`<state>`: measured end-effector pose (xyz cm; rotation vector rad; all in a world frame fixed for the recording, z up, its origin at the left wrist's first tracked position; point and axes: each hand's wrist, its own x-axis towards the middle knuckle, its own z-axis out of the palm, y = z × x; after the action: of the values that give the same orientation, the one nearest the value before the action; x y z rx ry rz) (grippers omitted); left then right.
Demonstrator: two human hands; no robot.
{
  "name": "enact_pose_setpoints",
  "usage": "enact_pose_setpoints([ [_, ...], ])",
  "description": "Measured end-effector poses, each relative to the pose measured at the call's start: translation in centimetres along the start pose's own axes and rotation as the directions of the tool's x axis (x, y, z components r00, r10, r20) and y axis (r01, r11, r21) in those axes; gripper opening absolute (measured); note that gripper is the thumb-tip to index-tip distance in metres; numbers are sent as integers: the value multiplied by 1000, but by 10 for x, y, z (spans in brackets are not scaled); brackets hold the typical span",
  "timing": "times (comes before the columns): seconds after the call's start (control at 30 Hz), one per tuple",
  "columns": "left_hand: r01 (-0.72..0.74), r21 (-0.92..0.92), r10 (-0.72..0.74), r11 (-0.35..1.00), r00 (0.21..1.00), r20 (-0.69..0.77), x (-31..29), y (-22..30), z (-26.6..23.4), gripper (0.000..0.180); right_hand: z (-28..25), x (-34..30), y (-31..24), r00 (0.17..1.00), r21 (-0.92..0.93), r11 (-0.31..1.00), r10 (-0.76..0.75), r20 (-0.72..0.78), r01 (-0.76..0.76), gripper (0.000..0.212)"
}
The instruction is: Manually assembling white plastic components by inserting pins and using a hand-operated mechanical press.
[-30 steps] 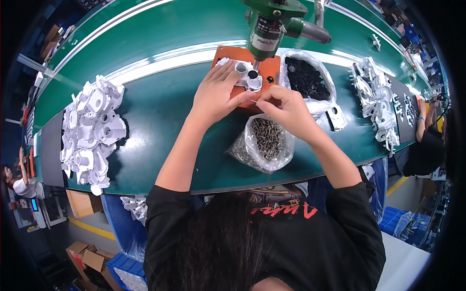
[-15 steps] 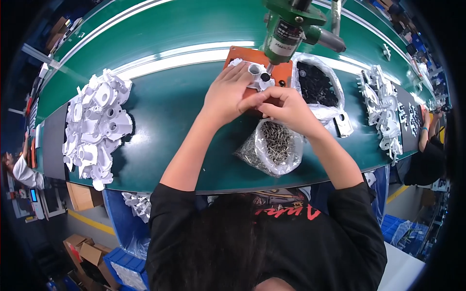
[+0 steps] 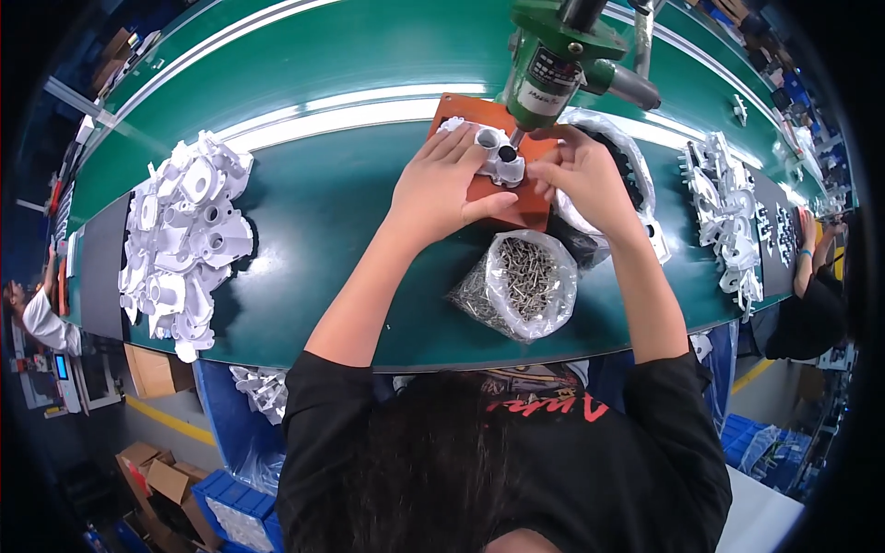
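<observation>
My left hand (image 3: 442, 184) lies flat on an orange fixture block (image 3: 502, 201), its fingers and thumb pressing a white plastic part (image 3: 498, 155) that sits on the block. My right hand (image 3: 581, 175) is curled just right of that part, fingertips pinched together at its edge; a small screw may be in them, I cannot tell. A green hanging power screwdriver (image 3: 553, 64) points down with its tip just above the white part.
A clear bag of screws (image 3: 521, 286) lies open near the table's front edge. A bag of dark parts (image 3: 627, 166) sits behind my right hand. White plastic housings are piled at left (image 3: 184, 240) and right (image 3: 724, 212). Other workers' arms show at both far sides.
Both hands have stayed on the fixture block. My right hand has shifted from in front of the part to its right side, and the screwdriver tip now hangs over the part.
</observation>
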<state>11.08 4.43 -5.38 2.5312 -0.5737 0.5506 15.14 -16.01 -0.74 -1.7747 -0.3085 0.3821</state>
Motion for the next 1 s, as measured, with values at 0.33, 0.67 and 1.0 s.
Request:
enact_pose_setpoints([
  [0.33, -26, 15, 26, 1000, 1000, -8, 0, 0, 3, 51, 20, 35, 47, 902, -406, 882, -356, -244, 238, 15],
  [0.67, -33, 29, 33, 999, 999, -8, 3, -2, 6, 50, 13, 13, 51, 784, -657, 602, -620, -27, 453, 21],
  [1.0, -70, 66, 70, 995, 998, -7, 1, -1, 3, 48, -97, 29, 48, 739, -605, 761, -543, -398, 234, 30],
])
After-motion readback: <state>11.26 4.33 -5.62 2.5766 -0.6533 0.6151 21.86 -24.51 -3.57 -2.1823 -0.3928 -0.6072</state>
